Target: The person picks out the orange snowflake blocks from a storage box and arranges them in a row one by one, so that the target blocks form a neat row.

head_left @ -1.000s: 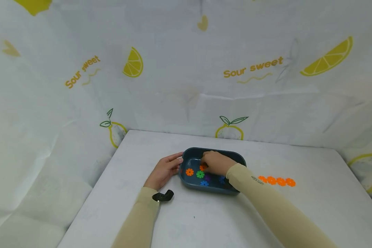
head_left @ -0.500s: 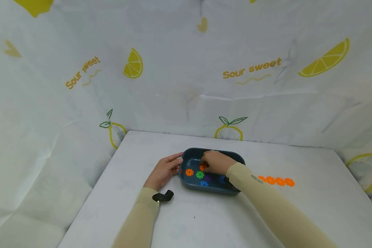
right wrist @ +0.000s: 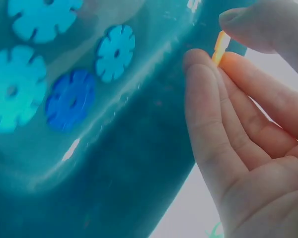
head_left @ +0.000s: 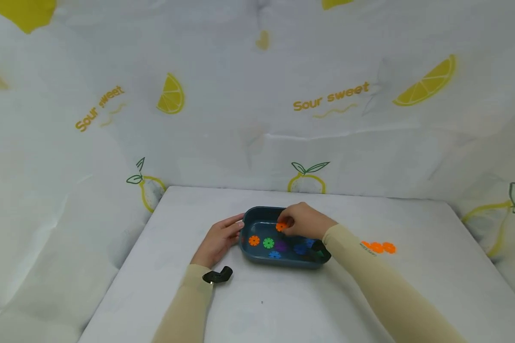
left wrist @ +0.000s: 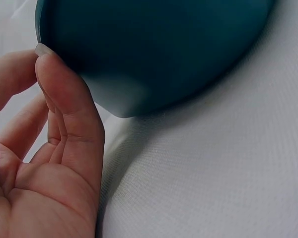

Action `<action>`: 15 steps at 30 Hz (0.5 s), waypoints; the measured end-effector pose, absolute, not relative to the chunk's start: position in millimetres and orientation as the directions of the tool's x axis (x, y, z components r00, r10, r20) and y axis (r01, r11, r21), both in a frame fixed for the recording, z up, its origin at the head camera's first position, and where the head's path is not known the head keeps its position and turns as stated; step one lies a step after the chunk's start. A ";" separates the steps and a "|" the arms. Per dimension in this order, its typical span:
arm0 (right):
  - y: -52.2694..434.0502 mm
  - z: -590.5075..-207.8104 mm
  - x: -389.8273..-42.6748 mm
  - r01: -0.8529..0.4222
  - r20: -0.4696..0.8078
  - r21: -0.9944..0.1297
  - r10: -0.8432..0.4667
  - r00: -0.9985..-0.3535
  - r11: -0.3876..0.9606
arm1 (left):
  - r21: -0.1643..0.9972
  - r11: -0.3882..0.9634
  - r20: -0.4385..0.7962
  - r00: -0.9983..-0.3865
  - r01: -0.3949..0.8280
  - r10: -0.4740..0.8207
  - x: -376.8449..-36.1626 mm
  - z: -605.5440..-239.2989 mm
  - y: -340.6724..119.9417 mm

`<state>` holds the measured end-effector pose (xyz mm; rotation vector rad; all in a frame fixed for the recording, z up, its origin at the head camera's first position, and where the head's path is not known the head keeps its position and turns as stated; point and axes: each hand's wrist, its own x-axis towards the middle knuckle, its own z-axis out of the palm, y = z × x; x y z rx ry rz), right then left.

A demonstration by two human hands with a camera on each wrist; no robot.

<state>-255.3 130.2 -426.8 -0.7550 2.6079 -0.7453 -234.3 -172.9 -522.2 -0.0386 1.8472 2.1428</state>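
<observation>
Orange snowflake disc [head_left: 281, 226] is now lifted off the floor of the blue tray [head_left: 257, 213], pinched between right hand [head_left: 305, 222] fingertips; left hand [head_left: 218, 238], fingers straight, steadies the tray's left wall as before.

The head view looks forward and down from behind the near edge of the white table [head_left: 369, 305]. The left wrist view sits very close, facing the dark teal tray [left wrist: 154, 44] from outside. The right wrist view, equally close, shares that tray's inside.
</observation>
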 end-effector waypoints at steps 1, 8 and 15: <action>133.5 -424.8 -253.5 -0.391 -0.154 -0.574 -0.564 -0.811 0.720 | 0.960 -0.120 -0.224 -0.950 -0.254 0.216 -233.9 -522.2 -173.9; 163.8 -416.2 -244.3 -0.370 -0.086 -0.615 -0.526 -0.846 0.696 | 0.955 -0.127 -0.242 -0.951 -0.268 0.190 -229.5 -516.7 -174.8; 211.0 -418.7 -229.0 -0.309 -0.016 -0.656 -0.422 -0.906 0.688 | 0.954 -0.128 -0.248 -0.953 -0.272 0.174 -228.0 -518.5 -167.8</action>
